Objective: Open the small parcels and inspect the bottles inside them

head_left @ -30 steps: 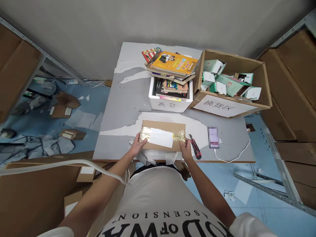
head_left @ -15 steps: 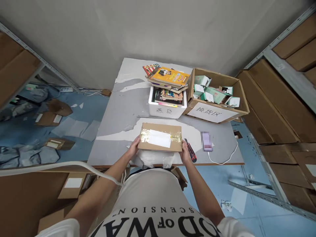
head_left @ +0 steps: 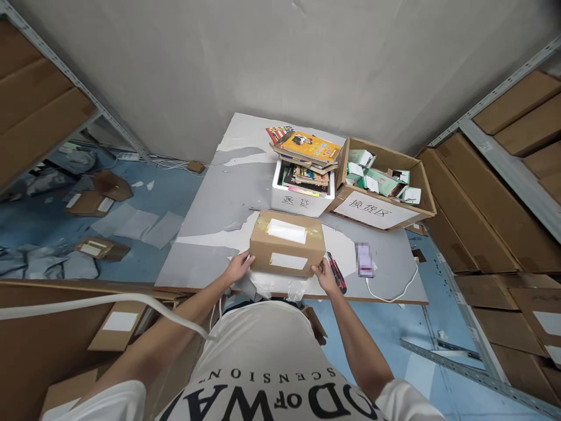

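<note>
A taped cardboard box (head_left: 287, 248) is held between my two hands over the front of the table. It bears white labels on its top and on its near side. At its left near edge, my left hand (head_left: 239, 267) is closed on the box. My right hand (head_left: 323, 275) grips the opposite corner. Just right of that hand lies a red and black utility knife (head_left: 336, 273). Crumpled clear plastic (head_left: 267, 285) lies below the box at the table edge.
Behind stands a white foam bin (head_left: 302, 206) stacked with books (head_left: 313, 147). Beside it a labelled carton (head_left: 427, 193) holds green-white boxes. A purple phone (head_left: 364, 260) with a white cable lies on the right of the table (head_left: 201, 216). Shelves of cartons flank both sides.
The box has tipped so that its near side and a second white label now show. Both hands have shifted to its lower near corners. The camera view has moved slightly.
</note>
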The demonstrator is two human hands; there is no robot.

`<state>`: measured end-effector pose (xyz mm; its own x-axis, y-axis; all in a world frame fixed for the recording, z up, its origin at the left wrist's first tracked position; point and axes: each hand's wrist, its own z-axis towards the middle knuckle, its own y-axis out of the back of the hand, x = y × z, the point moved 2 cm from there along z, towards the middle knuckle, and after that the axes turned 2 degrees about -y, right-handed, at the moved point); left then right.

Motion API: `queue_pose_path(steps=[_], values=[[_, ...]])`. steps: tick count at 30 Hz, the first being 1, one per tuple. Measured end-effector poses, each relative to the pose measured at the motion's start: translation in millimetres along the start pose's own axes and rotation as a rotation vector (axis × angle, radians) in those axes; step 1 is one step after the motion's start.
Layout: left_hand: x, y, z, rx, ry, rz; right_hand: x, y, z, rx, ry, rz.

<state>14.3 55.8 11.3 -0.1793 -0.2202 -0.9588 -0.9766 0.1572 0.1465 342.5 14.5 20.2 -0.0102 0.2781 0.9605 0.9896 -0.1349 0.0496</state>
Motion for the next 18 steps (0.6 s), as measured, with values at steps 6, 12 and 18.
queue_pose_path(steps=[6, 12, 18], values=[[-36, 11, 4, -0.151, -0.004, 0.426, 22, 6, 4, -0.077, -0.025, -0.344], [-33, 11, 21, -0.111, 0.074, 0.609, 13, -3, 17, -0.125, -0.057, -0.447], [-26, 15, 29, -0.106, 0.094, 0.592, 11, -3, 31, -0.075, -0.119, -0.51]])
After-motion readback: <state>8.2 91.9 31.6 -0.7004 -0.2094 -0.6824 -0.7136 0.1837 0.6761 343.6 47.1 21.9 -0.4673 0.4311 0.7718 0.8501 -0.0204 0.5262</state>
